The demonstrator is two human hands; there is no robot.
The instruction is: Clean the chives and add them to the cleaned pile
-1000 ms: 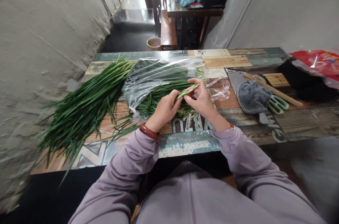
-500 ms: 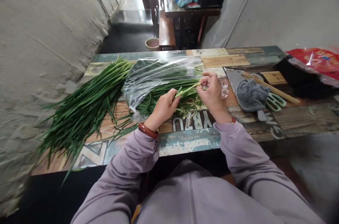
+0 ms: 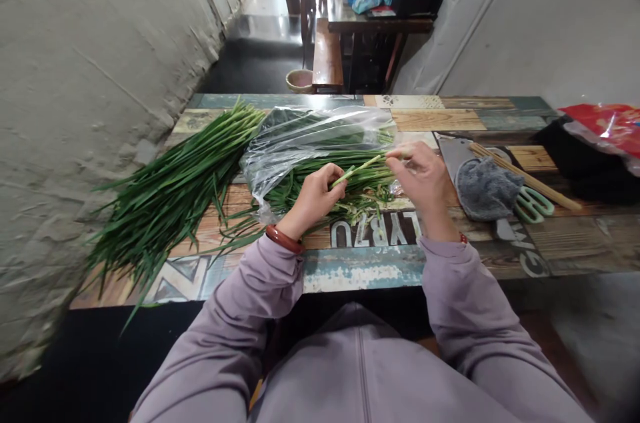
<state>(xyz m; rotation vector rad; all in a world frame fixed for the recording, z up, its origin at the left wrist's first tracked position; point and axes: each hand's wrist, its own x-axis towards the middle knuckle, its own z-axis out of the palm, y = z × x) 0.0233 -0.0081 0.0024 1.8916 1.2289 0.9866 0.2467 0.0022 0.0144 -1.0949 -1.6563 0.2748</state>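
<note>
Thumb and fingers of my left hand are closed round a garlic chive stalk, its pale end pointing up to the right. At that pale end, the thumb and forefinger of my right hand come together in a pinch; whatever is between them is too small to make out. Behind and below my hands, loose garlic chives lie partly under a clear plastic bag. Bits of trimmed leaf and skin are scattered beneath the stalk. On the left spreads a large pile of garlic chives.
The patterned wooden table carries a cleaver, a grey cloth, green-handled scissors and wooden chopsticks at right. A black bag and red packaging lie beyond. A rough wall borders the left.
My right hand has moved slightly right, away from the left hand, with its fingers now at the stalk's very end. The whole view has shifted a little.
</note>
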